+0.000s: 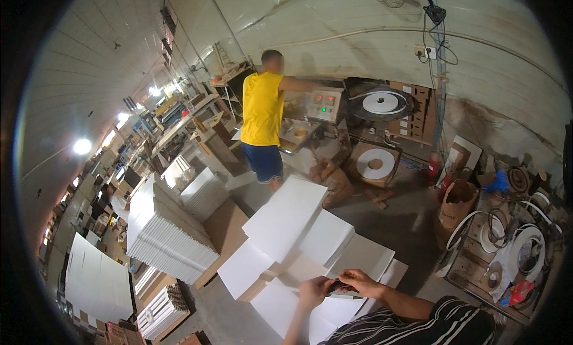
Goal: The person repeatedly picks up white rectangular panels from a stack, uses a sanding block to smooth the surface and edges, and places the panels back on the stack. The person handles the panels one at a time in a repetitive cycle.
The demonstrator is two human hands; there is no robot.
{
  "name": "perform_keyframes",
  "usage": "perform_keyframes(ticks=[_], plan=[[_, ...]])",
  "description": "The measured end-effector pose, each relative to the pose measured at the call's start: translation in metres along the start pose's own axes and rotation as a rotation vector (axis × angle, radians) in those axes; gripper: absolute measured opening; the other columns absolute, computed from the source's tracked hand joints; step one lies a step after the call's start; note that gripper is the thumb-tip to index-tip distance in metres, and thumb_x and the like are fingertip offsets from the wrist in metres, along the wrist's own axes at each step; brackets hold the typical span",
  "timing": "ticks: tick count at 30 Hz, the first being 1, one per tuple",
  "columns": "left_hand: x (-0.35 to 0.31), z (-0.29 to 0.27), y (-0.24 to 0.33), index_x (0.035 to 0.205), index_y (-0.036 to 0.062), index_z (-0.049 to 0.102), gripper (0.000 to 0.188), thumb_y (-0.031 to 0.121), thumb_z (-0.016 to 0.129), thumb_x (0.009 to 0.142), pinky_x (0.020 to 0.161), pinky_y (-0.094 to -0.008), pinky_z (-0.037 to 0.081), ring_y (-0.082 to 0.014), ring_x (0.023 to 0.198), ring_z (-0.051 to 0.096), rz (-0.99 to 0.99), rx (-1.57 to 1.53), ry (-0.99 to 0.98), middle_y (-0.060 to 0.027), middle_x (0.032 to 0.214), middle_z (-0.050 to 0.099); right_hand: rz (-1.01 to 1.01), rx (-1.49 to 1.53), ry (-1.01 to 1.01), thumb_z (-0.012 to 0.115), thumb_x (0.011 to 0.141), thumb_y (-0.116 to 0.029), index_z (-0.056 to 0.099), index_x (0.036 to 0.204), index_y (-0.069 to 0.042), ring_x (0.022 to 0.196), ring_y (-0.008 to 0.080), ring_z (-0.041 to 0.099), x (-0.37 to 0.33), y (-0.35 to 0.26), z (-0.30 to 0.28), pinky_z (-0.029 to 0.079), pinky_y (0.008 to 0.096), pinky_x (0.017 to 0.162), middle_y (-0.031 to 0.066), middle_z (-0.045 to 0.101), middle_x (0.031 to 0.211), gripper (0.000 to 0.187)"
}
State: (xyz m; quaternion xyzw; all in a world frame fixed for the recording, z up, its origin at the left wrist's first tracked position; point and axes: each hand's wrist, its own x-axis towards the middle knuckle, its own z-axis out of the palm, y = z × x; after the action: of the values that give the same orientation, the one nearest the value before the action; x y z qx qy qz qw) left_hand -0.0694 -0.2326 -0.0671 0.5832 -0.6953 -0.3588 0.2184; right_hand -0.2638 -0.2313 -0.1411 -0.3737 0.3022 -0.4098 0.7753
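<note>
Low in the head view, my left hand [314, 291] and my right hand [362, 282] come close together over white boards. Between their curled fingers sits a small dark object [338, 286], and both hands grip it. Its kind is hard to make out, since the fingers cover part of it. Beneath and beyond my hands, white flat boards [289, 210] lie overlapping in stacks at different angles. A brown cardboard-coloured piece [261, 280] shows among them, left of my hands.
A person in a yellow top [261, 109] stands beyond the boards at a machine with a control panel [325, 104]. Tall stacks of white panels [170, 237] rise at left. White rolls [376, 163] lie beyond, and a crate of coiled strips [465, 261] stands at right.
</note>
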Motion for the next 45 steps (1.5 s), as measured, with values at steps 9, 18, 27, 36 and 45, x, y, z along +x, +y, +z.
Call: perform_keyframes(ticks=[9,18,27,36,45], plan=[[0.001,0.000,-0.003,0.094,0.0030,0.071,0.025,0.027,0.066,0.092,0.057,-0.0313,0.050,-0.0171,0.057,0.067,-0.042,-0.178,-0.035,-0.0108,0.070,0.069,0.010,0.077,-0.018,0.059,0.098,-0.019,0.059,0.098,-0.004,0.068,0.0091,0.057,0.000,-0.009,0.008,0.045,0.0214,0.060,0.0043,0.063,0.078,0.016],[-0.001,0.001,0.000,0.097,0.0080,0.072,0.027,0.034,0.064,0.092,0.062,-0.0348,0.050,-0.0212,0.068,0.068,0.006,-0.077,0.021,-0.0100,0.073,0.070,-0.039,-0.049,0.059,0.062,0.097,-0.020,0.063,0.100,-0.005,0.071,0.0076,0.059,-0.001,-0.009,0.008,0.048,0.0198,0.063,0.0035,0.063,0.077,0.015],[0.002,-0.004,0.009,0.088,0.0047,0.071,0.037,0.039,0.057,0.095,0.061,-0.0376,0.051,-0.0271,0.064,0.068,0.002,0.098,-0.035,-0.0125,0.069,0.067,-0.077,-0.065,0.046,0.059,0.099,-0.021,0.060,0.095,-0.003,0.063,0.0066,0.051,-0.002,-0.007,0.006,0.043,0.0208,0.057,0.0008,0.057,0.071,0.019],[0.000,-0.002,0.003,0.097,0.0065,0.072,0.029,0.034,0.064,0.092,0.062,-0.0347,0.051,-0.0216,0.065,0.067,0.015,-0.010,-0.016,-0.0112,0.075,0.070,-0.030,-0.037,0.024,0.061,0.098,-0.020,0.061,0.100,-0.003,0.064,0.0060,0.051,-0.005,-0.021,0.015,0.042,0.0199,0.056,0.0009,0.058,0.071,0.017],[-0.002,-0.001,0.006,0.101,0.0103,0.073,0.029,0.036,0.065,0.091,0.065,-0.0359,0.052,-0.0246,0.070,0.069,-0.035,-0.059,0.012,-0.0131,0.082,0.072,-0.007,-0.014,0.074,0.063,0.096,-0.017,0.062,0.102,-0.003,0.067,0.0071,0.054,-0.006,-0.020,0.013,0.045,0.0202,0.059,0.0024,0.060,0.075,0.015]])
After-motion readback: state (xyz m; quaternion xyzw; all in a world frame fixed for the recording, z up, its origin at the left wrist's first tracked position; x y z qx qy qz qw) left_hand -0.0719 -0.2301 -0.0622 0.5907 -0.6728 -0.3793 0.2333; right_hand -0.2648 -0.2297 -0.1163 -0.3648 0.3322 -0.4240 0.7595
